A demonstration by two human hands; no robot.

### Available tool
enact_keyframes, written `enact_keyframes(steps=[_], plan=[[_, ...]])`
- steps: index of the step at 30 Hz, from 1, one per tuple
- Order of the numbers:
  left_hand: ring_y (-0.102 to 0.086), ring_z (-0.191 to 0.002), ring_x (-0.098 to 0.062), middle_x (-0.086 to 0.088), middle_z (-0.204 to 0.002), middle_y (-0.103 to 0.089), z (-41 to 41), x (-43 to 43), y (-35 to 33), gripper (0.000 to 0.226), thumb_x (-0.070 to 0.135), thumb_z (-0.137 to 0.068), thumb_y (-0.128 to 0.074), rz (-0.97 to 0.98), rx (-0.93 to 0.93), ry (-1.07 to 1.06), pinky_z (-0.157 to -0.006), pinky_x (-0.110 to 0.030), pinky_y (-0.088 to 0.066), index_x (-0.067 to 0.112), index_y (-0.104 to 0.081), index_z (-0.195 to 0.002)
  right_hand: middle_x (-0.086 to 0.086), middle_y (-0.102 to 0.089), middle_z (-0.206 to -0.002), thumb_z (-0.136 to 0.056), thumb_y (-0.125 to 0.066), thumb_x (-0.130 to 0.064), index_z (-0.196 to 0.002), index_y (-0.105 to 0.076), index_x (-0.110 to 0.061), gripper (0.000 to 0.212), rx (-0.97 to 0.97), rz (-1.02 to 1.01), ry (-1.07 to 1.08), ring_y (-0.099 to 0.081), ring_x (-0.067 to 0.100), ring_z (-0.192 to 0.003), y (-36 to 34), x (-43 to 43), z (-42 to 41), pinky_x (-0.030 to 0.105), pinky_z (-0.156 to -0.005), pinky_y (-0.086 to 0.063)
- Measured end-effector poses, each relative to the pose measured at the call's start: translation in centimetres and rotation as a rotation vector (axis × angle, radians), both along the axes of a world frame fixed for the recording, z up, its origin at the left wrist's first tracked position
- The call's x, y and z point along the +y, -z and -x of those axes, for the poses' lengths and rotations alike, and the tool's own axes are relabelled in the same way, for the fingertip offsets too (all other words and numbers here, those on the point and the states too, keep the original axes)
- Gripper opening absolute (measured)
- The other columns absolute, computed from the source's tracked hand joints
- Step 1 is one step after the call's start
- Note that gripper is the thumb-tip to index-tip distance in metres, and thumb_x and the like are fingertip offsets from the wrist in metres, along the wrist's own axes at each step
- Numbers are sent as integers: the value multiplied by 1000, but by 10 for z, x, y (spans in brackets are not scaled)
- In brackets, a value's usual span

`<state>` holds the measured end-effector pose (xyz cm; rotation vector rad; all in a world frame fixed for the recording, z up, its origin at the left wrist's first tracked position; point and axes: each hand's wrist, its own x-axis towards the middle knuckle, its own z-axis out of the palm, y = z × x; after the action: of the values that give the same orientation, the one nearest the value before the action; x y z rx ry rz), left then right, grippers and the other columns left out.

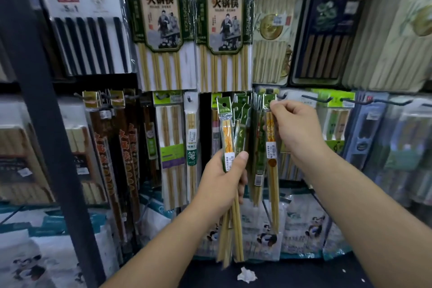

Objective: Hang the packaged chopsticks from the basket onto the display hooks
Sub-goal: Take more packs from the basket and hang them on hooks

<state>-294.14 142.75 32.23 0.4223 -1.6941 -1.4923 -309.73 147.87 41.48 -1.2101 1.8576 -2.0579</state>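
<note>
My left hand [224, 180] grips a bundle of packaged chopsticks [228, 133] upright in front of the display, green header cards on top and bamboo tips pointing down. My right hand [294, 126] pinches the green header of a single chopstick pack [271, 145] and holds it up at a display hook [272, 96], where several like packs [257, 138] hang. Whether the pack's hole sits on the hook is hidden by my fingers. The basket is out of view.
Hooks full of other chopstick packs cover the wall: hot-pot chopsticks [163, 30] above, dark sets [117, 147] to the left, bare hook ends [315, 99] to the right. A black shelf post [46, 100] stands at left. A crumpled white scrap [246, 275] lies below.
</note>
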Motion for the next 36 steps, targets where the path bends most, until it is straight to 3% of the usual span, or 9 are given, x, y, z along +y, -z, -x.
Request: enact_keyframes(steps=[9,13,16,18,20,23,26,30,36], plan=[[-57,-56,-14,3,-71,-63,7,-9,-4,17,53,-95,-60,24,8,16,-52,-30,-53,42,-61,-83,8,-43,-74,-100,-54,-27,-89,-53,15,44,20,-25,10,-38,22,-68,-3,-10,8,33,-78,-48],[-57,-56,-14,3,-70,-62,7,-10,-1,20,48,-99,-59,33,10,21,-52,-30,-53,32,-59,-89,9,-41,-68,-103,-52,-30,-82,-52,12,47,74,-49,47,-38,20,-61,-4,-12,9,23,-62,-44],[-57,-56,-13,4,-69,-62,7,-10,-1,21,47,-101,-58,34,5,22,-52,-29,-53,27,-58,-92,6,-34,-58,-104,-49,-27,-63,-43,-5,47,129,-54,85,-33,17,-54,-4,-12,11,14,-48,-41],[-57,-56,-12,5,-69,-62,7,-10,-1,22,47,-101,-58,36,1,26,-52,-29,-53,27,-57,-93,-3,-31,-50,-103,-48,-25,-60,-42,-12,45,181,-83,112,-33,17,-50,-3,-13,13,25,-51,-49],[-57,-56,-12,5,-70,-63,7,-10,-2,22,46,-101,-58,43,-1,31,-51,-29,-53,25,-57,-94,-1,-38,-49,-101,-49,-26,-69,-56,-5,39,224,-117,141,-43,20,-50,0,-14,15,40,-61,-60],[-57,-57,-13,4,-72,-64,8,-9,-4,21,47,-101,-57,47,8,44,-51,-29,-53,26,-55,-101,2,-58,-56,-99,-55,-33,-75,-66,-11,34,282,-126,210,-58,19,-57,4,-13,15,31,-59,-48],[-57,-58,-15,2,-75,-66,8,-10,-5,13,49,-99,-58,44,24,75,-51,-31,-52,37,-54,-101,-4,-62,-65,-97,-61,-36,-74,-61,-18,29,240,-85,239,-56,11,-61,8,-9,11,27,-59,-39],[-59,-57,-17,-1,-79,-68,10,-8,-9,11,52,-95,-60,14,46,139,-48,-31,-51,41,-59,-94,-4,-71,-76,-97,-63,-33,-79,-70,-23,22,156,30,35,-64,8,-70,10,-2,-2,24,-63,-52],[-60,-57,-19,-4,-77,-65,14,-7,-10,1,41,-97,-61,-25,101,165,-46,-30,-51,40,-62,-97,-8,-71,-72,-93,-73,-23,-87,-74,-20,6,-94,89,-251,-64,3,-63,12,1,-8,17,-51,-47]])
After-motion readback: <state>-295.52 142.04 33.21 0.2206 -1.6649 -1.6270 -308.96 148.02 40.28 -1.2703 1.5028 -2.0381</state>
